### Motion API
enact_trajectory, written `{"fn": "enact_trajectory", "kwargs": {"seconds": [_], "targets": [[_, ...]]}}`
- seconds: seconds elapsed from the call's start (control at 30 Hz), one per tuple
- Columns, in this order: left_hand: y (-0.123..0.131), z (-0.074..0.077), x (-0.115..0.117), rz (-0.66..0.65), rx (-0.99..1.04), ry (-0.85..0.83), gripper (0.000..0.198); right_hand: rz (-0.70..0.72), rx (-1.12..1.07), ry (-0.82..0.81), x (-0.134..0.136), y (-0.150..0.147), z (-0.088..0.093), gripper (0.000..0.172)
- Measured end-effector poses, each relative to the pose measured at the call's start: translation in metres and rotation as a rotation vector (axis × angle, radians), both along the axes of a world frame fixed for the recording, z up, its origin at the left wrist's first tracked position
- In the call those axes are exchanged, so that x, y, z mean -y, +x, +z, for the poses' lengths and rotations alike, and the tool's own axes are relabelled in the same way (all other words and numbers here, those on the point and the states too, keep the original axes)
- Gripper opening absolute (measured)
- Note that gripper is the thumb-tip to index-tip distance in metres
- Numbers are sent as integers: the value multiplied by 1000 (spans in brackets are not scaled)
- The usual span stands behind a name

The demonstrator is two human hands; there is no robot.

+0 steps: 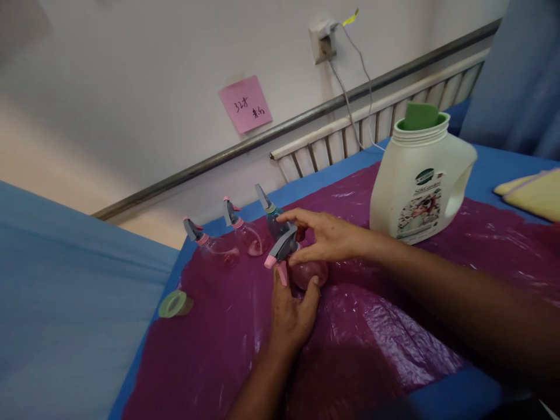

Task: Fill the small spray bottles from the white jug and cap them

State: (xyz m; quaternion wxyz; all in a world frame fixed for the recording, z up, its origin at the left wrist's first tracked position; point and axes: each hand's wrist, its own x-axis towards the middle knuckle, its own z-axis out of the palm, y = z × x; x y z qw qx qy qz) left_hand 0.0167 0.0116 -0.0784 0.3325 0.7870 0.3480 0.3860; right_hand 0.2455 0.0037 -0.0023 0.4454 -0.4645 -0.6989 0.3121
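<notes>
Pale wall (131,87), with a pink sticky note (245,105), is rising beyond both grips, and purple plastic sheeting (210,361) is covering much of the blue surface (485,181) beneath them. Between the two hands, a round spray bottle with a grey-and-pink trigger head (310,273) is leaning toward the left. The left grip (293,318) is wrapping its body from the near side, thumb pressing on the bulge. The right grip (326,236) is curving around the collar below the head; its fingertips are partly hiding, so I cannot tell how firmly they are closing.

Just beyond the right grip, a teal spray bottle (275,223) is standing; farther to the left, two pink-collared spray bottles (252,238) are standing side by side. Left of the left grip, a green cap-like ring (175,304) is lying on its side. Right of the right grip, a cream detergent jug (420,157) is standing uncapped.

Judging by its thin-looking plastic, the held bottle is probably feeling light, slightly flexible and slippery if wet. Cupping the bulge and pinching the stiff collar, clear of the trigger, should be giving the surest hold.
</notes>
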Motion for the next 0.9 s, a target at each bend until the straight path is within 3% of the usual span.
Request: {"fn": "enact_trajectory", "kwargs": {"seconds": [0.13,0.37,0.63,0.77,0.9], "targets": [[-2,-6,-1,-11,11,-26,65,54,-41,31,5,-1,3,101],[-4,-6,-1,11,-23,-1,67,182,-108,15,6,6,1,86],[-1,-6,-4,-46,9,18,68,-8,17,39,2,-4,0,84],[-1,-7,-3,-35,29,-13,69,61,10,69,7,-2,4,93],[-1,-4,-1,-19,4,-24,70,140,-17,48,9,7,6,86]]}}
